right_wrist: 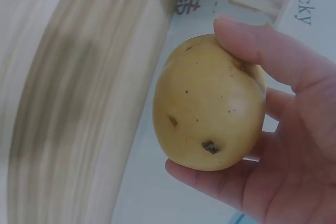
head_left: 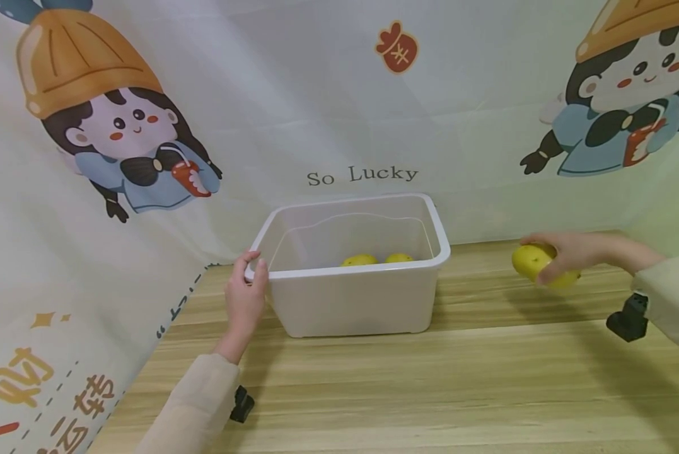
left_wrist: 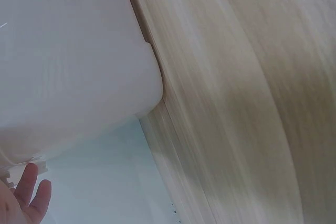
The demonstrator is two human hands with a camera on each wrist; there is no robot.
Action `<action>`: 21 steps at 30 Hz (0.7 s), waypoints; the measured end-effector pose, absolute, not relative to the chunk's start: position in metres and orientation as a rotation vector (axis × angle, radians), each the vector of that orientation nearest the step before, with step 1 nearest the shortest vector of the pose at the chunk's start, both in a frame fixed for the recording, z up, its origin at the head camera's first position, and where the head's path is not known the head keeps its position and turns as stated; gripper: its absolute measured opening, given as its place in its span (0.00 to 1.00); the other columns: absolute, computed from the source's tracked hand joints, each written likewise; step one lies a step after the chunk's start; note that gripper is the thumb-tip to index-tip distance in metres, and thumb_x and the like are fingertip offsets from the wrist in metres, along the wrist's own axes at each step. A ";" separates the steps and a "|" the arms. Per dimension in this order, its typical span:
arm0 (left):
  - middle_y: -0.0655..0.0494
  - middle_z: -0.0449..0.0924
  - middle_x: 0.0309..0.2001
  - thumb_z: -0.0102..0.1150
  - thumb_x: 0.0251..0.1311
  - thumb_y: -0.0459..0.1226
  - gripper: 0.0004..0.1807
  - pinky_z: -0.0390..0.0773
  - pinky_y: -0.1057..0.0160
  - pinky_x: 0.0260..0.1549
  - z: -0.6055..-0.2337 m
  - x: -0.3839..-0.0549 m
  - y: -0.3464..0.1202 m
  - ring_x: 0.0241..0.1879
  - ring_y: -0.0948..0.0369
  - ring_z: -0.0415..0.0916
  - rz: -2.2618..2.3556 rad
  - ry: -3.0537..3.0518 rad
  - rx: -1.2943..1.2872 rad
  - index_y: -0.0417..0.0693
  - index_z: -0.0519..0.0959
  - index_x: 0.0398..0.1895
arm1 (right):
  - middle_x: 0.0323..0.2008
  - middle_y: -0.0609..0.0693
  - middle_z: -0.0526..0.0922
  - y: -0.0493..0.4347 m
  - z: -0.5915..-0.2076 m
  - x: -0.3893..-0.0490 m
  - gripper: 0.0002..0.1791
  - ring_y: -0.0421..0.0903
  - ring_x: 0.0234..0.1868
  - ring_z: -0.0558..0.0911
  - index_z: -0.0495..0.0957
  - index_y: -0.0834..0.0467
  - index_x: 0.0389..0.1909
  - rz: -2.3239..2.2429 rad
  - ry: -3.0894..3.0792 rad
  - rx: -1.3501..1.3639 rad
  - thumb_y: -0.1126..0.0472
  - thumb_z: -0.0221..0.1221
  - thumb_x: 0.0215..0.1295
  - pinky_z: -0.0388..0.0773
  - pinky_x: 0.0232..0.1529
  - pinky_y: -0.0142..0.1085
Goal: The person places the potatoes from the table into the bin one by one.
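Observation:
My right hand [head_left: 580, 251] holds a yellow potato [head_left: 534, 260] above the wooden table, right of the white plastic bin [head_left: 353, 302]. The right wrist view shows this potato [right_wrist: 207, 108] up close, with small dark eyes and specks, between the thumb and the fingers. With my left hand [head_left: 245, 296] I grip the bin's rim at its front left corner. Inside the bin two more potatoes [head_left: 360, 260] show partly over the front rim; its floor is hidden. In the left wrist view the bin wall [left_wrist: 73, 51] fills the upper left, a few fingers [left_wrist: 39, 198] at the lower left.
A pale printed cloth [head_left: 475, 82] hangs close behind the bin and along the left side. The wooden table [head_left: 407, 391] stretches in front of the bin and to its right. Black mounts [head_left: 628, 318] hang beneath both sleeves.

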State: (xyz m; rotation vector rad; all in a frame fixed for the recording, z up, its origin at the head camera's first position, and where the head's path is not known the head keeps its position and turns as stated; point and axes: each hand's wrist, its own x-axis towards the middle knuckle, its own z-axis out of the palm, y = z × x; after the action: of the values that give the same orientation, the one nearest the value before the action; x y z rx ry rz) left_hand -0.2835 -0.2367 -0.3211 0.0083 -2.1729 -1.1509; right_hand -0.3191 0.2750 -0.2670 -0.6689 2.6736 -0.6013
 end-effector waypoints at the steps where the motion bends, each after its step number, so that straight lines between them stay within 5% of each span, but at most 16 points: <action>1: 0.45 0.67 0.62 0.46 0.63 0.44 0.20 0.67 0.72 0.20 -0.321 -0.283 -0.237 0.21 0.69 0.64 -1.151 -2.175 0.009 0.43 0.72 0.53 | 0.41 0.56 0.69 0.274 -0.265 -0.320 0.45 0.48 0.36 0.69 0.53 0.69 0.63 -0.597 2.681 -0.676 0.56 0.65 0.49 0.69 0.32 0.38; 21: 0.44 0.68 0.61 0.46 0.63 0.45 0.21 0.67 0.71 0.20 -0.321 -0.283 -0.237 0.23 0.65 0.65 -1.152 -2.176 0.002 0.42 0.71 0.54 | 0.41 0.57 0.70 0.241 -0.228 -0.328 0.43 0.49 0.37 0.70 0.53 0.65 0.64 -0.466 2.735 -0.722 0.53 0.63 0.51 0.68 0.34 0.39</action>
State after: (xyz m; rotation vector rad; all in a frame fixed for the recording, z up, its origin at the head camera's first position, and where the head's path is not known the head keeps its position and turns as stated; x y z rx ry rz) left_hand -0.2828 -0.2367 -0.3206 0.0018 -2.1764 -1.1521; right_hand -0.3281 0.2406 -0.2279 -0.7224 2.7352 -0.4660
